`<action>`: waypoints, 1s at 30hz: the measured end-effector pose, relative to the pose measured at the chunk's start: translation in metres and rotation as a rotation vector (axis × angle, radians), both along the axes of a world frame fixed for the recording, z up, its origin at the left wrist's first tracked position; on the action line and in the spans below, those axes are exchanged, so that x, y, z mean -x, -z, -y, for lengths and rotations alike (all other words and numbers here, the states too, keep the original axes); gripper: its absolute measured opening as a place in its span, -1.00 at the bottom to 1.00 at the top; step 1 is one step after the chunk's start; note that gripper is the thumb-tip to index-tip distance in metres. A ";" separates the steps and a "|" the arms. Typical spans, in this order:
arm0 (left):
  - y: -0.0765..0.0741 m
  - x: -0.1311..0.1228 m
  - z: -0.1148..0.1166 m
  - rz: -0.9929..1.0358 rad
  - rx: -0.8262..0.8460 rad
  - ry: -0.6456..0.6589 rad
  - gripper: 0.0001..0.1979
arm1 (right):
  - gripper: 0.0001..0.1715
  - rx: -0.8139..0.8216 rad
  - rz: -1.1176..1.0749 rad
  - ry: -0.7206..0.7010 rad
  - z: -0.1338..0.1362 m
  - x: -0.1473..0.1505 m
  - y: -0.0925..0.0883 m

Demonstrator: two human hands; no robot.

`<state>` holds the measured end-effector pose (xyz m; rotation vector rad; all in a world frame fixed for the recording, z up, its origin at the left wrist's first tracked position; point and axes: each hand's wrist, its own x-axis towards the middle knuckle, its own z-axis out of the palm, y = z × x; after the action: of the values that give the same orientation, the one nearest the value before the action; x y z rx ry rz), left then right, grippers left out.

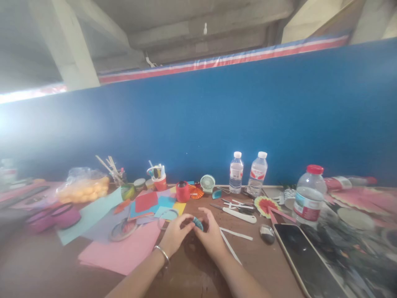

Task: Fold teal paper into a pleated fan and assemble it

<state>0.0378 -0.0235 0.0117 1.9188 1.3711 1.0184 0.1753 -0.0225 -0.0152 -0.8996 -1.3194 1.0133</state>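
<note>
Teal pleated piece (198, 224), held between the left hand (175, 234) and right hand (213, 236), fingers loosely curled; left of it, pink paper (124, 252); right, white strips (237, 234); behind, small fan (207, 183).

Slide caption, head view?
Bare left hand and right hand hold a small, ribbed teal piece over a cluttered brown tabletop.

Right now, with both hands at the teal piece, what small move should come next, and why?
Perhaps press the teal piece gently together between both hands: it looks ridged, like folded paper, the left hand pinches one side, and the right hand is curled close at the other.
</note>
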 end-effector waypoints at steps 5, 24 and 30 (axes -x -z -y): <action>0.002 0.002 -0.014 0.167 0.124 -0.033 -0.78 | -0.47 0.044 -0.059 -0.044 -0.001 0.002 0.001; -0.008 0.010 0.002 0.606 0.264 -0.099 -0.75 | -0.68 0.062 -0.233 0.028 -0.013 -0.001 0.006; 0.003 0.018 -0.002 0.420 0.240 -0.113 -0.76 | -0.77 0.061 -0.129 0.140 -0.010 -0.001 0.005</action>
<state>0.0199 -0.0217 0.0092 1.3715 1.2957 1.1712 0.1764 -0.0128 -0.0197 -0.9434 -1.1075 0.9900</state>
